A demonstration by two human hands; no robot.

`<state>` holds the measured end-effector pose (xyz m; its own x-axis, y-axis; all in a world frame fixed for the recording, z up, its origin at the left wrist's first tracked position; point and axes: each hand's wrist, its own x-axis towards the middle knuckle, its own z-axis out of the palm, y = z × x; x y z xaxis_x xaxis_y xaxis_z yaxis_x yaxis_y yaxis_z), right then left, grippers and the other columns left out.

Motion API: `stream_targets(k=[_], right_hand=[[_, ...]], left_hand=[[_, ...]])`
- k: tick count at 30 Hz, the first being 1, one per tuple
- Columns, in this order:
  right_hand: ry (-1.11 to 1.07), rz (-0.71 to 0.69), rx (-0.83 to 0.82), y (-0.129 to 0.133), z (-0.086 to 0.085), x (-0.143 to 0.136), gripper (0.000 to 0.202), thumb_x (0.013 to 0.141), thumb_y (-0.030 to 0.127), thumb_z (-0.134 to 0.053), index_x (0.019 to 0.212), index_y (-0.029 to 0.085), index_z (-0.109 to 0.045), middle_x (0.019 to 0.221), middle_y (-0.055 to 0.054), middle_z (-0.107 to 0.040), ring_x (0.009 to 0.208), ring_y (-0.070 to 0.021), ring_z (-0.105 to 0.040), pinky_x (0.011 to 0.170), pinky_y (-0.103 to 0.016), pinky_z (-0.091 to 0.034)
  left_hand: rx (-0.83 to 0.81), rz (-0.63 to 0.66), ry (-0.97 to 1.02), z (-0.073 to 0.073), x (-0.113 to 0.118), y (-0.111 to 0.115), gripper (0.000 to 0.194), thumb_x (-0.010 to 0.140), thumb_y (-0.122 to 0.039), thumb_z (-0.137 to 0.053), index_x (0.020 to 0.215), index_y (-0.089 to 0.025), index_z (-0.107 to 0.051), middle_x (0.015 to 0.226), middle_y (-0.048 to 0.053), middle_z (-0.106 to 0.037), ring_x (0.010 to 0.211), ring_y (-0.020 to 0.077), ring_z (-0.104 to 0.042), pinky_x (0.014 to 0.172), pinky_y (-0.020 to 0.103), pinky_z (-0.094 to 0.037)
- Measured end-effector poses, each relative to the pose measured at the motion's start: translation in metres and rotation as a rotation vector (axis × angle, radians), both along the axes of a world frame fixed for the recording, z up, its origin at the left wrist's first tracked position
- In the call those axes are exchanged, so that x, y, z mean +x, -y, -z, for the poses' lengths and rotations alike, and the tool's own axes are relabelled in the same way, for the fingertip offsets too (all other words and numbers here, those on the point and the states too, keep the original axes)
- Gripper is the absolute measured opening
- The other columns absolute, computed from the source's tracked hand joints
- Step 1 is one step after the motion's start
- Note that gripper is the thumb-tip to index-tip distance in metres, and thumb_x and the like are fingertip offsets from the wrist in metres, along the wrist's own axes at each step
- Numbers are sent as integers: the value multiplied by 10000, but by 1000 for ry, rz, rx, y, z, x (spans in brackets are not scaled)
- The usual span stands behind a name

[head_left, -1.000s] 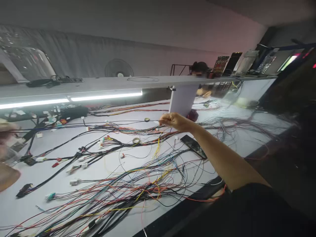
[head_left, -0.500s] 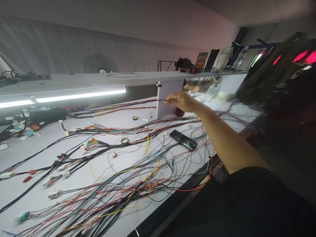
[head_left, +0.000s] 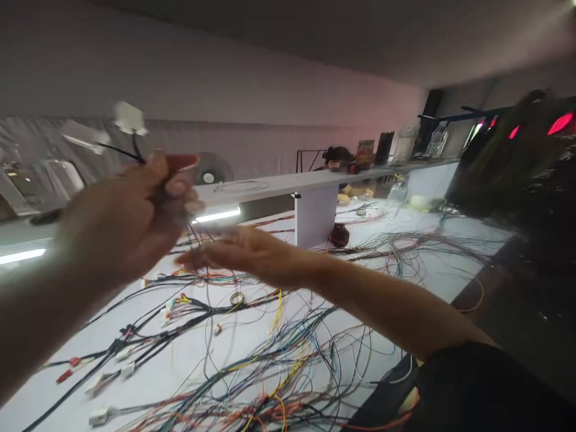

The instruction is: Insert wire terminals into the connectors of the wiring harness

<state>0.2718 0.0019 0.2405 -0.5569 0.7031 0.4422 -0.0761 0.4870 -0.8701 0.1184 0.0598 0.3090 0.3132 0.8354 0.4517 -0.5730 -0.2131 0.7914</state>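
Note:
Raised at the left, my left hand (head_left: 135,210) is closed around dark wires, smeared by motion. A white plastic connector (head_left: 130,117) on a black wire sticks up above its fingers, with a flat white piece (head_left: 83,137) beside it. Something red-brown (head_left: 182,162) shows at its fingertips. Just below and to the right, my right hand (head_left: 229,249) reaches across, its fingertips around the thin wires (head_left: 192,237) hanging from the left hand. Its fingers are blurred. Under both hands, bundled wire harnesses (head_left: 180,327) with white and red connectors lie on the white table.
Loose coloured wires (head_left: 288,360) spread over the front of the table (head_left: 153,366). A tape roll (head_left: 236,298) lies mid-table. A shelf (head_left: 270,187) on an upright panel (head_left: 315,219) crosses behind, with bottles (head_left: 405,144) on it. Beyond sits another person (head_left: 339,155); a fan (head_left: 209,171) stands behind.
My left hand has come into view, holding wires with a white connector. My right hand has moved left and down from the panel to the left hand. The view has tilted up.

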Motion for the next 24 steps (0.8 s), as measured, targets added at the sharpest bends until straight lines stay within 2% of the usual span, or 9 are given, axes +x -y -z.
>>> stream_targets(k=[1, 3, 6, 9, 12, 15, 17, 20, 24], right_hand=[[-72, -70, -101, 1, 1, -8, 277, 994, 437, -459, 1008, 177, -555, 837, -3, -600, 823, -102, -630, 836, -280, -526], [-100, -95, -291, 1, 3, -3, 270, 1019, 399, -408, 897, 178, -504, 635, 75, -411, 506, -44, -456, 564, -190, -465], [26, 96, -352, -4, -2, 50, 288, 1032, 380, -361, 894, 175, -510, 610, 90, -308, 432, -37, -252, 405, -152, -231], [356, 375, -173, -22, -30, 120, 258, 1001, 363, -458, 933, 151, -588, 631, 69, -366, 477, -46, -309, 445, -172, -257], [763, 617, 160, -54, -80, 166, 282, 995, 327, -480, 1020, 124, -673, 599, 57, -396, 500, -53, -340, 535, -201, -302], [1057, 1058, 572, -99, -126, 176, 265, 983, 289, -503, 1039, 136, -712, 734, -21, -587, 649, -107, -501, 667, -255, -356], [1157, 1222, 799, -132, -140, 168, 270, 993, 263, -475, 1125, 171, -692, 995, -77, -662, 887, -193, -586, 800, -324, -383], [1254, 1180, 816, -180, -127, 149, 344, 1005, 194, -394, 1253, 211, -632, 1246, -119, -613, 1122, -272, -559, 929, -406, -368], [1290, 1045, 638, -221, -76, 132, 302, 980, 241, -459, 1172, 277, -689, 1190, -87, -671, 1080, -246, -614, 914, -360, -418]], left_hand=[[-3, 6, -20, -5, 7, -1, 196, 947, -154, -481, 997, -38, -630, 645, -1, -457, 524, 55, -456, 520, 191, -438], [-13, -21, -52, -14, 18, -10, 247, 968, -140, -405, 952, -36, -629, 617, -4, -422, 493, 48, -414, 521, 199, -436], [-41, -156, -139, -21, 22, -36, 313, 988, -178, -322, 894, -63, -597, 696, 50, -519, 605, 105, -532, 678, 315, -515], [-82, -328, -397, -24, 19, -73, 324, 990, -202, -290, 880, -105, -578, 812, 80, -590, 722, 141, -582, 780, 375, -486], [-104, -389, -589, -24, 21, -113, 251, 957, -203, -388, 841, -100, -586, 718, 53, -561, 598, 112, -482, 679, 333, -419], [-123, -402, -724, -24, 30, -151, 239, 935, -192, -427, 769, -94, -566, 592, 9, -471, 512, 90, -377, 567, 291, -334], [-122, -455, -817, -22, 32, -173, 225, 934, -222, -457, 771, -105, -559, 593, -11, -457, 500, 82, -358, 531, 266, -311], [-95, -571, -985, -15, 22, -200, 245, 921, -337, -534, 783, -134, -549, 644, -26, -491, 516, 83, -395, 520, 241, -348], [2, -703, -1274, -8, -6, -223, 291, 845, -366, -648, 701, -124, -572, 580, -11, -522, 534, 109, -427, 559, 273, -355]])
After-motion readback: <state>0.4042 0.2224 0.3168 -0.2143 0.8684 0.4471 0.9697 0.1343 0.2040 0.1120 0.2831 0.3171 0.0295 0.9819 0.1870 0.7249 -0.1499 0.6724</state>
